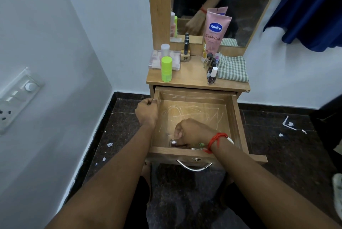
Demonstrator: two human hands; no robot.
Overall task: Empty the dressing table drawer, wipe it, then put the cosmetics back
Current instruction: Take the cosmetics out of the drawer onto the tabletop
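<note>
The wooden drawer point(232, 116) of the dressing table stands pulled out, its scratched bottom mostly bare. My left hand point(147, 111) grips the drawer's left wall. My right hand point(190, 131) is down inside at the front, fingers closed over a small silver-capped bottle point(174, 142); a green item point(201, 144) lies beside it, partly hidden by my wrist. On the tabletop point(192, 75) stand a lime-green bottle point(166, 68), a pink Vaseline tube point(214, 34), several nail polish bottles point(211, 69), a clear case point(174, 58) and a green checked cloth point(233, 68).
A mirror point(246, 12) rises behind the tabletop. A white wall with a switch panel point(16, 99) is on the left. Dark floor point(277, 136) with bits of white litter surrounds the table. Blue fabric point(311, 12) hangs at the upper right.
</note>
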